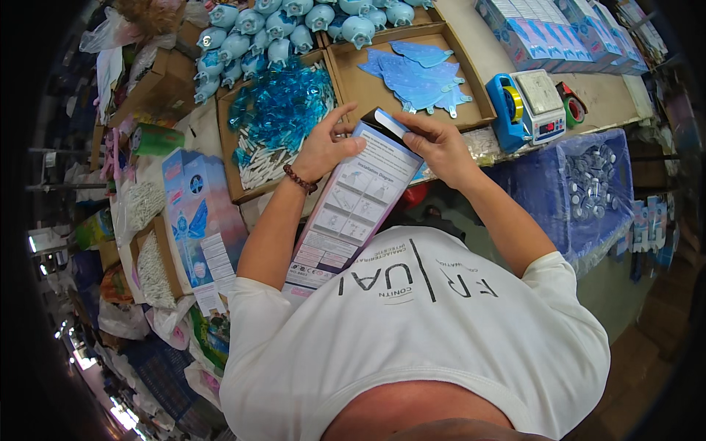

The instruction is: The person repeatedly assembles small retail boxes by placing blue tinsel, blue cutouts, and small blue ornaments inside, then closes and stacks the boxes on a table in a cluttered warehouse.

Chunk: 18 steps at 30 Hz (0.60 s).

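Note:
A long printed cardboard box (358,204) leans against my shirt, its printed instruction side facing up. My left hand (328,144) holds its upper left edge, thumb on the printed side. At the box's top end, my right hand (438,144) grips the corner by the raised end flap (384,124). The inside of the box is hidden. Beyond my hands, blue wing-shaped plastic pieces (422,74) lie in a cardboard tray (353,82). To their left, a second tray (225,149) holds clear blue plastic parts (281,105) and white sticks (265,165).
Light-blue rounded toy parts (259,33) are piled at the back. A blue tape dispenser (504,118) and a digital scale (540,105) stand at right, above a blue crate (543,193) of small parts. Printed boxes (551,44) stand back right; another (204,215) lies left.

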Each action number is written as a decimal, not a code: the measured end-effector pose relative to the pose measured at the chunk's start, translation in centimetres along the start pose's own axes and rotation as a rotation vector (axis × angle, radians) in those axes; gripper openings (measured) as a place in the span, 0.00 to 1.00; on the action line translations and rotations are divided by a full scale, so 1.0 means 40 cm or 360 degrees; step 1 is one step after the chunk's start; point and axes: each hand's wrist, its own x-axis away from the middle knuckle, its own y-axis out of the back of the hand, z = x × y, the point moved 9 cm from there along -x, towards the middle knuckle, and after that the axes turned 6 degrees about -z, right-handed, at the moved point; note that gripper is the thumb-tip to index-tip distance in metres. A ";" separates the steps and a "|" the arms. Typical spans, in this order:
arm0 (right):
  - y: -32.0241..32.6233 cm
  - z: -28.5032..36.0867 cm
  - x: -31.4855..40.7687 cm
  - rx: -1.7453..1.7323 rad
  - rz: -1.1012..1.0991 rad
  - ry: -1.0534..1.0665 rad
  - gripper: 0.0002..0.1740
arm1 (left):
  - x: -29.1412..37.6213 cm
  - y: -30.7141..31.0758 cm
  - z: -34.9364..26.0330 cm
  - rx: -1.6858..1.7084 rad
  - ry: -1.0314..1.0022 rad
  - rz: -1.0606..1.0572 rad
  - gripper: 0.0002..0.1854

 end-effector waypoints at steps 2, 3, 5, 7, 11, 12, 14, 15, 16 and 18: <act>0.005 -0.001 -0.003 0.0121 0.0058 0.0013 0.20 | -0.001 -0.010 0.009 0.0011 0.0039 0.0004 0.43; 0.007 -0.002 -0.007 0.0163 0.0104 0.0038 0.20 | -0.005 -0.013 0.019 0.0009 0.0073 0.0002 0.43; 0.016 -0.005 0.001 0.0180 0.0222 0.0017 0.20 | -0.009 -0.026 0.019 -0.0037 0.0085 -0.0027 0.43; 0.033 -0.018 0.016 0.0115 0.0366 -0.0075 0.21 | -0.009 -0.047 -0.003 -0.0138 0.0049 -0.0081 0.42; 0.078 -0.012 0.052 0.0096 0.0440 0.0035 0.23 | -0.042 -0.107 -0.010 -0.0058 0.0028 -0.0095 0.41; 0.096 -0.012 0.062 0.0048 0.0437 0.0004 0.24 | -0.055 -0.125 -0.007 -0.0039 0.0028 -0.0102 0.40; 0.132 -0.010 0.073 -0.0055 0.0470 -0.0044 0.27 | -0.074 -0.165 -0.017 0.0047 0.0000 -0.0101 0.39; 0.159 -0.009 0.067 -0.0132 0.0426 0.0005 0.26 | -0.083 -0.187 -0.037 -0.0002 -0.0042 -0.0095 0.39; 0.191 -0.018 0.065 -0.0196 0.0372 0.0041 0.26 | -0.083 -0.212 -0.055 -0.0032 -0.0080 -0.0078 0.40; 0.308 -0.023 0.062 -0.0218 0.0077 -0.0022 0.25 | -0.070 -0.265 -0.096 -0.0211 -0.0119 -0.0056 0.40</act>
